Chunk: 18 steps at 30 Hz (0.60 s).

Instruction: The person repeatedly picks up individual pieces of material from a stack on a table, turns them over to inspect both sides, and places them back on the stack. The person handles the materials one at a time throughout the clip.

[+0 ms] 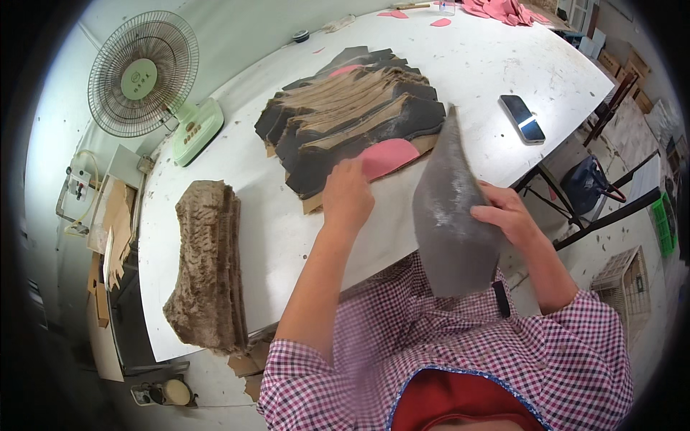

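Note:
My right hand [509, 213] grips a dark grey, leather-like cut piece [454, 215] by its right edge. The piece hangs over the table's front edge, tapering to a point at the top, with a pale dusty smear on its face. Closed at the left end of a rounded pink flat piece [389, 157], my left hand [348, 192] rests over the near part of a stack of dark grey pieces [352, 118]. Tan fuzzy edges show between the layers of that stack. Another bit of pink [346, 70] lies farther back on it.
A pile of brown furry pieces [208, 266] sits at the table's left, near a green desk fan [195, 133]. A phone [522, 119] lies on the right. Pink material [503, 10] is heaped at the far end. Beyond the right edge are a chair and a dark bag [586, 184].

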Motion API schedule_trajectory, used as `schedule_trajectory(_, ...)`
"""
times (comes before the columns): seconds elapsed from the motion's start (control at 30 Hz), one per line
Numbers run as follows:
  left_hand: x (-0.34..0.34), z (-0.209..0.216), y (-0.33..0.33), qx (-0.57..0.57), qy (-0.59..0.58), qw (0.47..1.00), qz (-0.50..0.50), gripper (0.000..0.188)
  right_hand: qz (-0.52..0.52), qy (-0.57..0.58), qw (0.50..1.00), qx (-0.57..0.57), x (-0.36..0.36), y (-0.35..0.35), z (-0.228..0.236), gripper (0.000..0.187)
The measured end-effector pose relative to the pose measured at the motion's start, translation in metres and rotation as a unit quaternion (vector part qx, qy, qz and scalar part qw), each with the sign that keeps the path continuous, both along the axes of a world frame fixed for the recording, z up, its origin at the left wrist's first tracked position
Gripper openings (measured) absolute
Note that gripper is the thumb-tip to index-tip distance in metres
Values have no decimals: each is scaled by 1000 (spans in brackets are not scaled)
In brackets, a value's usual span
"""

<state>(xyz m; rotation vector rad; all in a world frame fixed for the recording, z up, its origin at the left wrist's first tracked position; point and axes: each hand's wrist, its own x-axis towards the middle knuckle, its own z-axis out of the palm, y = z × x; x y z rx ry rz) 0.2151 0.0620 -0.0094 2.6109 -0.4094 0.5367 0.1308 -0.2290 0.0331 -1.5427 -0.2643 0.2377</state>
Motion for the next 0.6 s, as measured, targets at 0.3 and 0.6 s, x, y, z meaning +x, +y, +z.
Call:
schedule_trajectory(0.3,-87,-7,-34,-508,217,826,-115,43,80,38,980,179,-34,-1,16,41)
schedule_trajectory(0.6,-118,29,-24,-790,230,496,-276,65,160,75,984,8,-17,38,-12,62)
